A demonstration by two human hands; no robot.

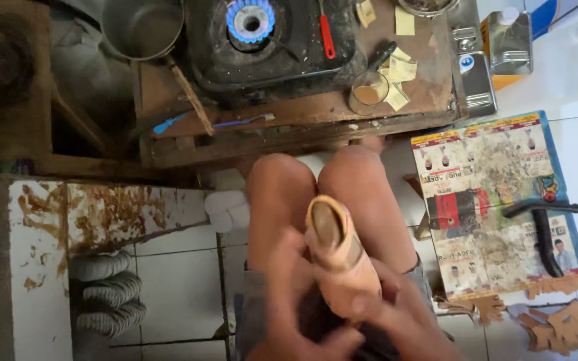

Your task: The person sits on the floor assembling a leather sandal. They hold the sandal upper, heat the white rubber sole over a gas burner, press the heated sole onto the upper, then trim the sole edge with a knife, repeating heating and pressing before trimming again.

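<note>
Head view, looking down past 2 bare knees to a tiled floor (pixel 175 267). Left hand (pixel 289 294) wrapped around the lower part of a tan shoe form (pixel 339 251), fingers curled on it. Right hand (pixel 396 311) grips the same form from the other side, fingers pressed against its base. Form sits in the lap, tilted, toe end up toward the knees.

Containers: glass cup (pixel 368 92) on the wooden tabletop (pixel 316 110), partly filled with brownish liquid. Metal pot (pixel 143 27) at the tabletop's upper left, inside looks bare. Gas stove (pixel 262 47) next to it, 1 burner lit with a blue flame. Round tin (pixel 428 5) at the top edge, contents unclear. Rectangular metal can (pixel 508 40) with a white cap stands on the floor right of the tabletop.

Packages and paper: small yellow paper squares (pixel 397 72) scattered just beside the cup. Large printed sheet (pixel 496 204), blue-edged with red, black and white blocks, lies flat on the floor to the right; a black-handled hammer (pixel 543 230) rests on it. Brown cut scraps (pixel 560 324) lie along its lower edge. 3 grey ribbed soles (pixel 105 294) stacked at the left.
</note>
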